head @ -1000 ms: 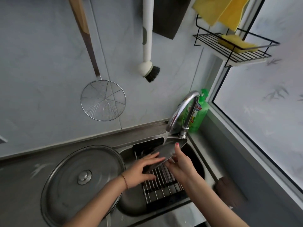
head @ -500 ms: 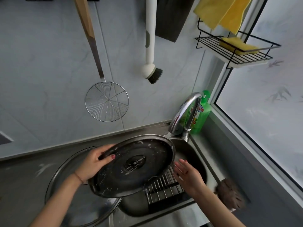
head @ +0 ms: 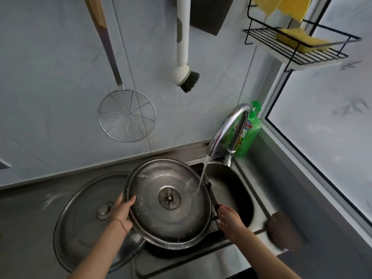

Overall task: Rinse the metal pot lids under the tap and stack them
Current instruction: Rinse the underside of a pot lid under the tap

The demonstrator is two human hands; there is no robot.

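A round metal pot lid (head: 161,220) lies underside up over the sink (head: 237,190), wet, with its centre fitting showing. My left hand (head: 123,211) grips its left rim, thumb over the edge. My right hand (head: 228,218) is at the lid's right rim with its fingers spread; its hold on the rim is hidden. Water runs from the curved tap (head: 227,127) onto the right side of the lid. A larger metal lid (head: 84,218) with a knob lies flat on the counter to the left, partly under the held lid.
A green soap bottle (head: 250,131) stands behind the tap. A wire skimmer (head: 126,115) and a dish brush (head: 185,75) hang on the wall. A wire shelf (head: 298,51) holds a yellow sponge. A brown scrubber (head: 281,228) lies on the sink's right edge. A drain rack (head: 212,196) spans the sink.
The lid has swung from tilted toward me to lying flatter over the sink, under the running water. My right hand moved in to its right rim; my left hand shifted down its left rim.
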